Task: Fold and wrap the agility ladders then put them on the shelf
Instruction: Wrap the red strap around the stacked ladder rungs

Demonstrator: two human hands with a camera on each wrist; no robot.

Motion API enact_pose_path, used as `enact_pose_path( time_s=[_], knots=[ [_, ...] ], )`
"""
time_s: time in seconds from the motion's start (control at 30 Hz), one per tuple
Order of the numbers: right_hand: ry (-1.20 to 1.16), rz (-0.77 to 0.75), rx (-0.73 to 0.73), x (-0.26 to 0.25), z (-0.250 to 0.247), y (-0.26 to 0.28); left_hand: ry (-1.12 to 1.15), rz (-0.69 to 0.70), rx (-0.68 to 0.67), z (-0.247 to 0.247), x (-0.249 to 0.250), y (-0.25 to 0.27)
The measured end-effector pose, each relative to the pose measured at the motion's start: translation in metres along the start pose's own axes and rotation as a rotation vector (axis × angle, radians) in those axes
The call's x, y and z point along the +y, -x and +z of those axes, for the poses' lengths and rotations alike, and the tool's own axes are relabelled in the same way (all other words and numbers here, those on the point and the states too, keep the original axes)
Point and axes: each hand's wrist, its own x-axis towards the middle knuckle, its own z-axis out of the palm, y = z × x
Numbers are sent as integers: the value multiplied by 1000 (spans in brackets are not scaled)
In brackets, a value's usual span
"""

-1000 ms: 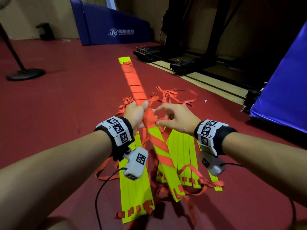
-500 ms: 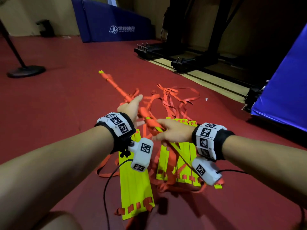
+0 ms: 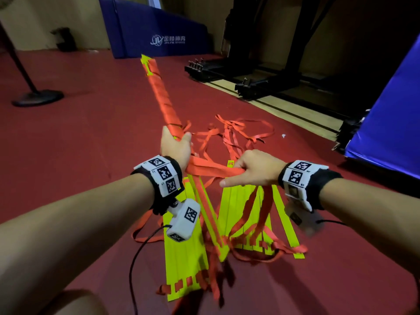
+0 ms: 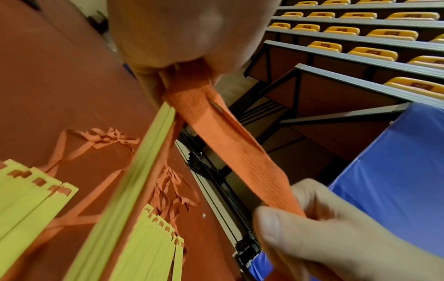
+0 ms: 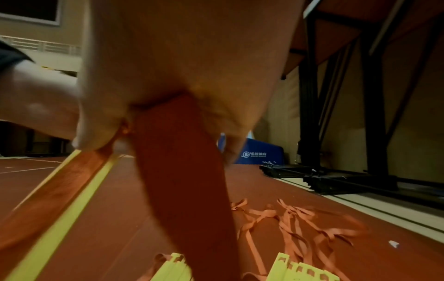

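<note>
Head view: left hand (image 3: 176, 146) around rung bundle (image 3: 161, 92), right hand (image 3: 254, 170) clutching orange strap (image 3: 211, 171) (taut between hands).

Three bundles of yellow rungs (image 3: 185, 258) show: one held up at 12 o'clock, two flat on the floor (image 3: 79, 155).

A sports hall: red floor (image 3: 79, 155); tiered yellow seats (image 4: 360, 34); blue mats (image 3: 159, 35).
</note>
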Motion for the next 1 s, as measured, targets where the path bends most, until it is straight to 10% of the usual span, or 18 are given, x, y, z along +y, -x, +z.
enact_pose_path(
  time_s=[0.17,0.27,0.4,0.53,1.0],
  knots=[
    [205,124,-248,0,-2,1,37,-178,-44,16,-18,-6],
    [-291,-87,-55,-29,12,-13,86,-300,-94,32,-19,4],
    [-174,-144,136,-47,22,-30,13,-485,-41,34,-22,-7],
    [-162,-138,103,-30,18,-29,69,-656,-266,25,-17,-6],
    [-472,-111,70,-9,3,-12,102,-401,-356,17,-9,4]
  ],
)
